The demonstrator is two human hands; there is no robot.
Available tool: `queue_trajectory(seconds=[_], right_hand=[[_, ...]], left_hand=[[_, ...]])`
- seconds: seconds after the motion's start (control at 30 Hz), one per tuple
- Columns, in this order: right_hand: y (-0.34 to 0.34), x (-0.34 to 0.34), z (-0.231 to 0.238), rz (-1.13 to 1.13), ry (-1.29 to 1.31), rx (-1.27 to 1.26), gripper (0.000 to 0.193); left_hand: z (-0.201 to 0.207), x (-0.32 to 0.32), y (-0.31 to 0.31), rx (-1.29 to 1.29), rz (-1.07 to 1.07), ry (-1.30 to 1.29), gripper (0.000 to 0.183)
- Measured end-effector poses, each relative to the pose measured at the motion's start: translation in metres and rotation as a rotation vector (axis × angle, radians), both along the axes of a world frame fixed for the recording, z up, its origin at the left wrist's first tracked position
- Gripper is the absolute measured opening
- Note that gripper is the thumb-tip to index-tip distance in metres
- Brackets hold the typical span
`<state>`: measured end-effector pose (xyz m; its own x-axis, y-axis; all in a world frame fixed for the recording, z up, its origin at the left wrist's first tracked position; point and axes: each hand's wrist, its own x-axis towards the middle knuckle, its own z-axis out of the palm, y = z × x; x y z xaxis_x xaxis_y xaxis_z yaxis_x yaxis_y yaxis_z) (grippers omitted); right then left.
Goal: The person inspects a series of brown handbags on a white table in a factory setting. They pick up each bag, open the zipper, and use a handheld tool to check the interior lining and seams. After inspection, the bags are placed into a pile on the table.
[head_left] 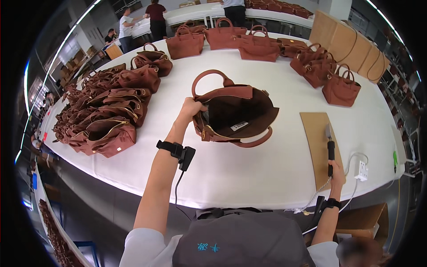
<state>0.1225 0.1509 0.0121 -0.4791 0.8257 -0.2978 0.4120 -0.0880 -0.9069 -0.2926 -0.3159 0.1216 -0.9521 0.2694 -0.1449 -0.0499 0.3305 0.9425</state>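
Observation:
My left hand point(193, 109) is closed on the left edge of a brown handbag point(235, 135). The handbag gapes open at the middle of the table, showing its dark lining and a small white label point(239, 126) inside. One of its loop handles stands up at the back, and the other hangs toward me. At the right, my right hand point(337, 173) grips the black handle of a small corded iron point(331, 149) with a flat metal tip. The iron's tip lies over a tan board point(313, 138), well apart from the handbag.
A heap of brown handbags point(106, 111) covers the table's left side. Several finished-looking handbags point(260, 46) stand along the far and right edges. A white power strip point(361, 170) with cords sits right of the board. Cardboard boxes point(349, 42) stand far right; people work behind.

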Motion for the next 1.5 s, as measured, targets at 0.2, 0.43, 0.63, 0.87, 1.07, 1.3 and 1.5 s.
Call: queue_trajectory(seconds=[0.2, 0.43, 0.63, 0.87, 1.07, 1.3, 1.5], right_hand=[[0.013, -0.022, -0.049, -0.010, -0.615, 1.171, 0.041], [-0.102, -0.114, -0.010, 0.223, 0.036, 0.860, 0.031], [-0.193, -0.169, -0.035, 0.584, 0.083, 0.666, 0.032], [-0.226, -0.192, -0.066, 0.657, 0.047, 0.961, 0.028], [-0.230, -0.193, -0.064, 0.621, 0.078, 0.972, 0.023], [-0.220, -0.210, -0.059, 0.540, 0.083, 1.005, 0.017], [-0.197, -0.248, -0.054, 0.595, 0.042, 0.906, 0.015]], left_hand=[[-0.010, -0.014, -0.067, 0.457, 0.178, -0.290, 0.022], [-0.066, -0.016, -0.077, 0.877, 0.531, -0.188, 0.016], [-0.096, -0.018, -0.061, 0.983, 0.812, -0.109, 0.026], [-0.106, -0.103, -0.033, 0.920, 0.821, 0.013, 0.027], [-0.132, -0.193, -0.014, 1.268, 0.798, -0.119, 0.042], [-0.172, -0.173, -0.011, 0.615, 0.464, -0.422, 0.026], [-0.161, -0.143, -0.040, 0.825, 0.404, -0.415, 0.050]])
